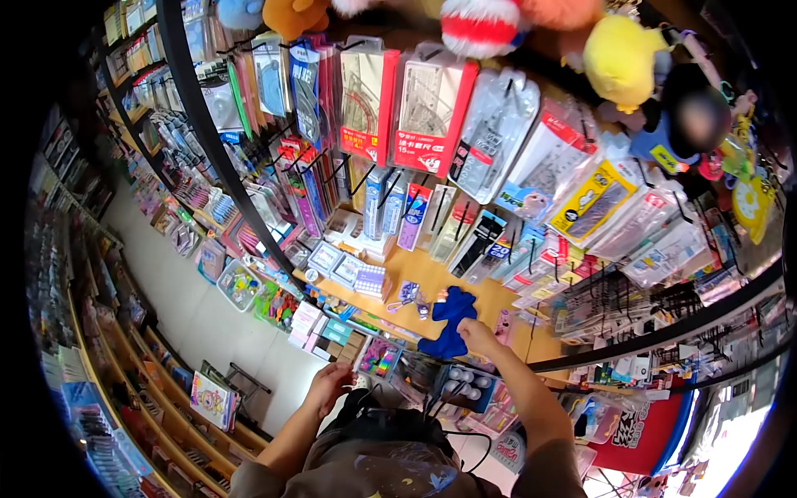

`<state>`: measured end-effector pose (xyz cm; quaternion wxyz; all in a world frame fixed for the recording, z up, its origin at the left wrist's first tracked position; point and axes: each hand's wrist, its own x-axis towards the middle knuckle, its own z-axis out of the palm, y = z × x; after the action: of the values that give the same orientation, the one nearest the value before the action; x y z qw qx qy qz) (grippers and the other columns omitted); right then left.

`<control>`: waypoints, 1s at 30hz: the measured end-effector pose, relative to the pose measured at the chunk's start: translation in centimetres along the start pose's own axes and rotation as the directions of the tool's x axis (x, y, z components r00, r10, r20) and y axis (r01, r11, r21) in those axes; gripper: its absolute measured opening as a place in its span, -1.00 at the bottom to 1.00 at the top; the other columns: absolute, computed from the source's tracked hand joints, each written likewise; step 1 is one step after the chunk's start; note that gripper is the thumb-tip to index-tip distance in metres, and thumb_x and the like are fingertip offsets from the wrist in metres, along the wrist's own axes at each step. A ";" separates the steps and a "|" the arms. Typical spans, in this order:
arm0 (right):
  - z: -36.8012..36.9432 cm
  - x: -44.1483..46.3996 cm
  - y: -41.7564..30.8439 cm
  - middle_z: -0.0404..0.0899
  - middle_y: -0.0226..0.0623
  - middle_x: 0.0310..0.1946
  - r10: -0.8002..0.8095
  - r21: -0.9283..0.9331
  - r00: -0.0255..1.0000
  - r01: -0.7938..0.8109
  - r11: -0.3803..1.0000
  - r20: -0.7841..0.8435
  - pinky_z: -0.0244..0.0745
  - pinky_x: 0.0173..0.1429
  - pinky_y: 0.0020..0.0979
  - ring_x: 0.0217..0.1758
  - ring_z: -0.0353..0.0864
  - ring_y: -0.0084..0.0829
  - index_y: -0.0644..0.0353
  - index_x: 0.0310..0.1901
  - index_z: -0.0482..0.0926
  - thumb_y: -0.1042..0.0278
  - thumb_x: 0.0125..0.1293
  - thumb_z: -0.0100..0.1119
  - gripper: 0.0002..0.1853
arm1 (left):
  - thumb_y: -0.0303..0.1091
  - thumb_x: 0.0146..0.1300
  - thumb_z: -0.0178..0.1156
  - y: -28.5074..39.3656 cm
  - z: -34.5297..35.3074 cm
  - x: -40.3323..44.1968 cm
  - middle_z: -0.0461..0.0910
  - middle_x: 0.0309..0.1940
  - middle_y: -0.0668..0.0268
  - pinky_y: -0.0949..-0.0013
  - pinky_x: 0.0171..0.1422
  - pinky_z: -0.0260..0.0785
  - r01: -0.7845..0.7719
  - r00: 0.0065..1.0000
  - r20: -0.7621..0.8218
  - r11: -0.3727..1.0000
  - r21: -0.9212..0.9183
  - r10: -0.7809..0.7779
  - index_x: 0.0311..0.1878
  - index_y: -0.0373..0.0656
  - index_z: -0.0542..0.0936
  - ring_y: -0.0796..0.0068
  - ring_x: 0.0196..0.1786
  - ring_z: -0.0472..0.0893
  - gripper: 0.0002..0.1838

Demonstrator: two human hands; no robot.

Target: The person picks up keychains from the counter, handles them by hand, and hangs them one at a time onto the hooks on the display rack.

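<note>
A dark blue cloth (455,305) lies crumpled over the front edge of the wooden shelf (413,272), part of it hanging down. My right hand (477,336) is closed at the cloth's right side, its fingertips pinching the fabric. Lower and to the left, my left hand (332,384) is held in front of my body with loosely bent fingers, and nothing shows in it. Small purple and white items (410,295) rest on the shelf just left of the cloth.
Packaged rulers and stationery (427,108) hang on hooks above the shelf. Plush toys (618,62) hang at the upper right. Boxes (307,324) and a tray of round white items (466,386) stand below the shelf. Racks line the left side beyond the aisle floor (187,303).
</note>
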<state>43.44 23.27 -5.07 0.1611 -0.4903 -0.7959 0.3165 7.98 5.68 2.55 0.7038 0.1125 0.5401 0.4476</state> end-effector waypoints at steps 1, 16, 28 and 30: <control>1.6 0.7 0.9 0.53 -0.13 -0.47 0.047 -0.033 0.998 -0.046 0.998 0.040 0.42 -0.30 -0.30 -0.37 0.55 -0.18 0.24 -0.37 0.49 0.49 0.06 0.06 -0.91 | -0.31 0.18 0.07 -0.4 -0.9 -0.1 0.56 -0.38 0.28 0.43 -0.22 0.34 0.003 1.000 -0.029 1.000 -0.006 -0.003 -0.20 -0.16 0.47 0.46 -0.31 0.53 -0.83; 11.3 5.9 11.2 0.26 -0.28 0.15 0.466 -0.658 0.885 -0.351 0.666 0.000 -0.12 0.31 -0.03 0.31 0.04 -0.28 0.17 -0.06 0.51 0.29 0.10 -0.02 -0.65 | -0.39 0.16 0.05 -8.0 -15.0 -2.8 0.54 -0.43 0.25 0.44 -0.33 0.35 -0.002 0.867 -0.481 0.965 -0.263 -0.130 -0.24 -0.19 0.45 0.42 -0.38 0.53 -0.87; 13.1 14.0 11.0 0.41 -0.02 -0.08 0.539 -0.291 0.795 -0.604 0.742 -0.278 0.37 0.04 -0.17 0.01 0.41 -0.04 0.27 -0.14 0.39 0.05 0.03 0.17 -0.52 | -0.39 0.17 0.06 -5.6 -14.8 0.5 0.55 -0.42 0.22 0.44 -0.30 0.35 0.032 0.894 -0.428 0.970 -0.242 -0.136 -0.24 -0.19 0.45 0.41 -0.37 0.53 -0.88; 15.3 14.7 12.8 0.43 0.02 -0.11 0.487 -0.382 0.798 -0.599 0.703 -0.356 0.40 0.01 -0.19 -0.04 0.45 -0.05 0.27 -0.11 0.36 0.03 -0.01 0.20 -0.46 | -0.40 0.17 0.07 -5.7 -15.4 0.2 0.55 -0.42 0.22 0.44 -0.30 0.36 0.018 0.888 -0.441 0.969 -0.247 -0.129 -0.23 -0.19 0.45 0.40 -0.37 0.53 -0.88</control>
<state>36.60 35.06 -25.75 0.0244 -0.7608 -0.6428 0.0858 -2.43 -2.45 -7.23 0.5830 -0.1001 0.6363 0.4952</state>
